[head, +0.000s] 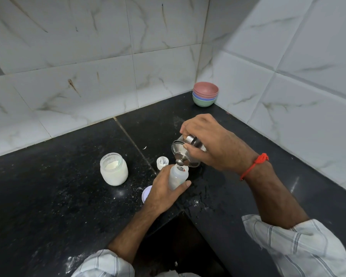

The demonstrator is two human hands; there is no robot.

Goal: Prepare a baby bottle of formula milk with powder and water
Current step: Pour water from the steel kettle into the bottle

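Head view: the left hand (pixel 164 191), fingers wrapped round it, steadies the baby bottle (pixel 178 176) on the counter (pixel 58 196), while the right hand (pixel 212 142) grips a tilted steel vessel (pixel 185 154) at its mouth. Water seems to be going in; the powder jar (pixel 113 169) stands open, capping likely remains.

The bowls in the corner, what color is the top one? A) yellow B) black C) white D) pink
D, the stack of bowls by the tiled wall has a pink bowl on top, with a blue one and a green one under it.
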